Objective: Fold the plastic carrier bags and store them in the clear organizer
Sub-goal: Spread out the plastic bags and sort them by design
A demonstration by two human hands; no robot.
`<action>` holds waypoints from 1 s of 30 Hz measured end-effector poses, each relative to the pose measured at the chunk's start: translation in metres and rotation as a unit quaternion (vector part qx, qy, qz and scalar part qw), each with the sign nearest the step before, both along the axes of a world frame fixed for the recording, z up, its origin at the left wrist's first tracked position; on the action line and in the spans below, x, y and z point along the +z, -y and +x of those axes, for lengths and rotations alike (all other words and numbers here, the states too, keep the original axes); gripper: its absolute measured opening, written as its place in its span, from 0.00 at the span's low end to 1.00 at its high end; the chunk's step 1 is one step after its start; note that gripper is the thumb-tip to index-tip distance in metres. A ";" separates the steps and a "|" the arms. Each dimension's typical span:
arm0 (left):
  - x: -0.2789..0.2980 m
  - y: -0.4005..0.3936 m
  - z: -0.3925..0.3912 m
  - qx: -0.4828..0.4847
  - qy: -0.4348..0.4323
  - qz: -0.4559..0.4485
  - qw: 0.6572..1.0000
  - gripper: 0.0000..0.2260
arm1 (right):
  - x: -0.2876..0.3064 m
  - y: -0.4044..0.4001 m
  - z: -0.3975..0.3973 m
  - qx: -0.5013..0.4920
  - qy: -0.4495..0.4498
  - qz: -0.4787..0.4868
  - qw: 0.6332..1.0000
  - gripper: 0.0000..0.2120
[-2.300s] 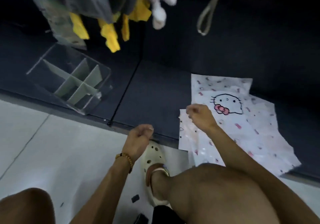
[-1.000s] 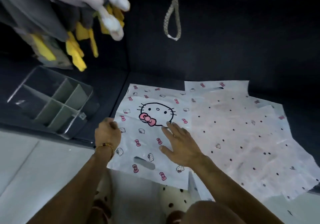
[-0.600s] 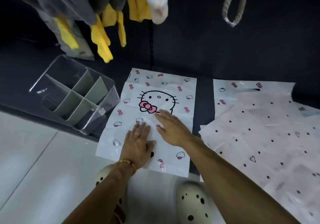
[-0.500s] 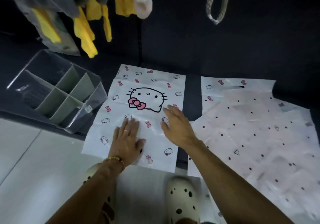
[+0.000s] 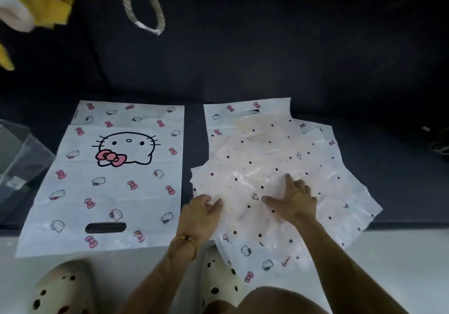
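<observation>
Clear organizer (image 5: 17,158) is cut off at the left edge. Cat-print bag (image 5: 109,182) lies flat, long axis running away from the viewer, handle slot nearest. Left hand (image 5: 199,214) pinches the dotted bag pile (image 5: 267,167) edge; right hand (image 5: 294,199) presses it, fingers spread.

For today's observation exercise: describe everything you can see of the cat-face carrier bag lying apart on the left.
The cat-face carrier bag is white, thin plastic, printed with one large black-outlined cat face wearing a pink bow, plus scattered small faces and pink bows. It lies flat and unfolded, faintly creased, with a die-cut handle slot near its close edge. Its far part rests on the dark surface, its near edge on the pale floor. Neither hand touches it; a dark gap separates it from the pile at right.
</observation>
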State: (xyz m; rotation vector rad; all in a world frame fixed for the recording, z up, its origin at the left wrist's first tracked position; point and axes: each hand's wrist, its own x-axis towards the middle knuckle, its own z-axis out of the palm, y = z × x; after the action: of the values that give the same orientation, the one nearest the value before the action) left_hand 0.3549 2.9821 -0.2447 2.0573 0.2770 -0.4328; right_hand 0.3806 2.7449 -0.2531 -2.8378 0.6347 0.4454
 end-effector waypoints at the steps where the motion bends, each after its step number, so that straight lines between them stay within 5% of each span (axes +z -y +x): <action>1: -0.002 0.010 0.002 0.029 -0.042 -0.028 0.998 0.15 | 0.000 0.003 0.003 -0.009 0.006 0.000 1.000 0.43; 5: -0.003 0.033 0.009 0.155 -0.065 -0.117 0.979 0.20 | 0.002 0.011 0.012 -0.018 0.028 0.028 0.999 0.19; 7: -0.005 0.036 0.011 0.187 -0.047 -0.100 0.976 0.16 | 0.007 0.013 0.009 -0.061 0.096 0.125 0.986 0.15; 10: -0.006 0.041 0.005 0.204 -0.086 -0.102 0.970 0.18 | 0.019 0.014 -0.004 -0.214 0.208 0.353 0.887 0.13; 13: -0.002 0.047 0.004 0.166 -0.109 -0.120 0.973 0.23 | 0.025 0.003 -0.015 -0.340 0.179 0.506 0.772 0.07; 15: 0.006 0.054 0.010 0.174 -0.133 -0.176 0.960 0.20 | 0.027 -0.006 -0.024 -0.362 0.135 0.553 0.738 0.05; 18: 0.008 0.059 0.021 0.225 -0.163 -0.286 0.917 0.18 | 0.023 -0.015 -0.037 -0.231 0.121 0.466 0.845 0.05; 21: 0.006 0.048 0.027 0.207 -0.070 -0.187 0.958 0.06 | 0.022 -0.011 -0.039 -0.097 0.155 0.385 0.904 0.10; 24: 0.006 0.028 0.030 0.190 -0.018 -0.102 0.976 0.10 | 0.012 0.012 -0.023 -0.057 0.225 0.173 0.957 0.14; 27: 0.009 0.006 0.030 0.183 0.045 -0.065 0.980 0.08 | -0.005 0.021 -0.007 0.035 0.146 0.068 0.986 0.34; 30: 0.009 -0.013 0.028 0.184 0.050 -0.052 0.980 0.05 | -0.021 0.009 0.004 0.119 0.097 0.060 0.986 0.41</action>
State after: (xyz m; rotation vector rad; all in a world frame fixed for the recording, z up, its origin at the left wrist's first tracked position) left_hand 0.3824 2.9954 -0.2361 1.8660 0.5492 -0.1133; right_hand 0.3849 2.7358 -0.2741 -2.8039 0.2238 0.2282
